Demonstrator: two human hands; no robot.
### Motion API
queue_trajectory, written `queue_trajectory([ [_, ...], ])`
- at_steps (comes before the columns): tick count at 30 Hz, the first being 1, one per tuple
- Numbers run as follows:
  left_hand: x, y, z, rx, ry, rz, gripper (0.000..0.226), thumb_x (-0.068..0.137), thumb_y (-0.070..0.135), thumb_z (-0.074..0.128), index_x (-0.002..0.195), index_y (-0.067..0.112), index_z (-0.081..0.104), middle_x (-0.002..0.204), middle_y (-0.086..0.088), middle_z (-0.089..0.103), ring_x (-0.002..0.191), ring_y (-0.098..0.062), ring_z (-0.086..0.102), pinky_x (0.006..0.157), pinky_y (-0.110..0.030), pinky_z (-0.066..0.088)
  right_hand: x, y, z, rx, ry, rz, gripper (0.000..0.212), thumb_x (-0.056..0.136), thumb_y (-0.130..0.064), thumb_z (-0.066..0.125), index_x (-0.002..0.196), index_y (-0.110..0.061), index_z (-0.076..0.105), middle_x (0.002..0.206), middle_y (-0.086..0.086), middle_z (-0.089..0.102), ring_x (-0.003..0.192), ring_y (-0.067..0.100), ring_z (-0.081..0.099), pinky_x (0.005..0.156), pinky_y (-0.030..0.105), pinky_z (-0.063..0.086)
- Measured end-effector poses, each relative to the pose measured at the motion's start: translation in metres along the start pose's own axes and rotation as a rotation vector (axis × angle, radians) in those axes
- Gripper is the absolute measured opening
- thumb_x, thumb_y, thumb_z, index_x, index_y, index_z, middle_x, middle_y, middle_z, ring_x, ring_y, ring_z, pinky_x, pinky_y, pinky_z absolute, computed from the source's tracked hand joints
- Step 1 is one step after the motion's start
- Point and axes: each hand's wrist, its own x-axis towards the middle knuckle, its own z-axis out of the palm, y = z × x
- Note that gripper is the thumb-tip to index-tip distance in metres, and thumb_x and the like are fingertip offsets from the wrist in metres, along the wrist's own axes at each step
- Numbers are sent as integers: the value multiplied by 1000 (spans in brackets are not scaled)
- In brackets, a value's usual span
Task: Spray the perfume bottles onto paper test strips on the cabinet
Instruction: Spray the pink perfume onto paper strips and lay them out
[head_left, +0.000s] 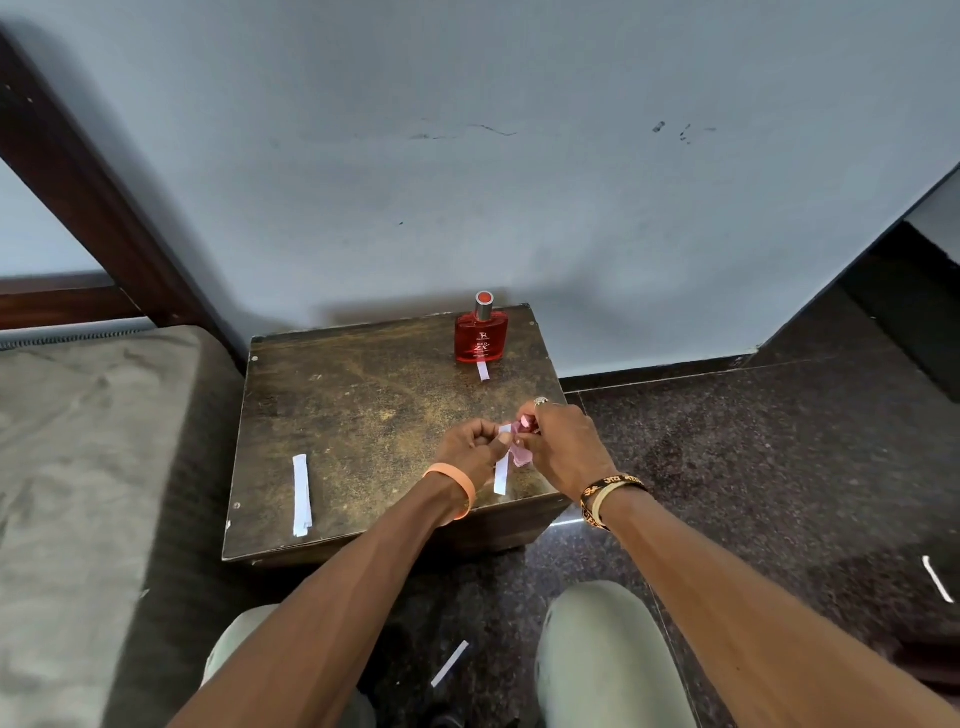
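- Pale blue-grey wall at the back, dark stone floor to the right, a bed on the left. Between them sits the small wooden cabinet. On my feed the left grip pinches the top end of a paper test strip, which hangs just above the cabinet's front right corner.
- And the right?
- My right grip is curled round a small pink perfume bottle, right beside the strip. I cannot see its nozzle. I judge it light, hard and slick, so I'd hold it round the body with a fingertip free for the top. The strip is flimsy and would flutter under spray, so pinch it at the very end, away from the wet part.
- Room to move?
- Both grips work near the front edge, so anything let go could drop to the floor. One loose strip lies there near me, another far right. The red perfume bottle stands at the back right, a short strip just in front of it. Spare strips lie front left. I read the middle as open room.
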Motion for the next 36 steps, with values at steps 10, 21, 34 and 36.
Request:
queue_trajectory([
  [10, -13, 16, -14, -70, 43, -7, 13, 88, 10, 66, 76, 13, 62, 83, -10, 65, 83, -26, 61, 85, -58, 54, 0, -8, -2, -67, -71, 43, 48, 93, -24, 63, 138, -18, 49, 107, -1, 67, 102, 19, 62, 88, 34, 52],
  [21, -56, 59, -73, -162, 133, 148, 11, 79, 4, 75, 87, 7, 68, 78, -5, 71, 69, -14, 69, 63, -27, 59, -3, -87, -33, 257, 155, -67, 25, 96, -34, 56, 111, -19, 69, 104, -5, 69, 94, 10, 59, 77, 22, 48],
  [34, -75, 60, -164, -241, 232, 187, 15, 77, 7, 77, 89, 5, 69, 79, -10, 71, 73, -20, 69, 76, -38, 60, 19, -179, -10, 691, -117, 96, 11, 95, -17, 62, 89, -11, 69, 83, 10, 72, 68, 15, 63, 65, 30, 56],
  [36, -74, 60, -169, -306, 265, 159, 18, 79, 17, 77, 90, 5, 70, 79, -10, 72, 73, -21, 68, 76, -38, 60, 23, -187, -14, 649, -101, 104, 14, 97, -18, 58, 90, -11, 67, 81, 9, 71, 68, 15, 63, 65, 32, 56],
])
